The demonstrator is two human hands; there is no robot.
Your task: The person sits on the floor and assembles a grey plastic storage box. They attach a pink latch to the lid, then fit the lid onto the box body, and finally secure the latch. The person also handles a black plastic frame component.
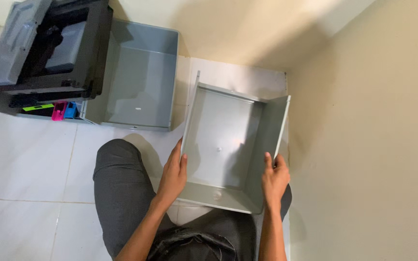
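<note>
Biggest thing in view is the white tiled floor (20, 164), meeting a cream wall (373, 145) that runs down the right side. Top left there's a dark grey printer (49, 48) sitting on the floor with its lid tipped open, and a row of small coloured cartridges (59, 110) (green, pink, blue) showing along its lower edge. Right next to it, touching its side, is a grey bin (139, 82), open side up.

Then the tray (223, 140): a light grey, shallow open box, held just above the floor in the corner by the wall, over the person's lap. Its long axis runs away from the person, slightly tilted to the right, with the open face looking up at the camera. The far end looks like it has no wall, so it's open toward the corner.

The left hand (173, 175) is clamped on the tray's left wall near the front corner, fingers together and wrapped over the edge. The right hand (274, 179) grips the right wall the same way, fingers closed on the rim.
</note>
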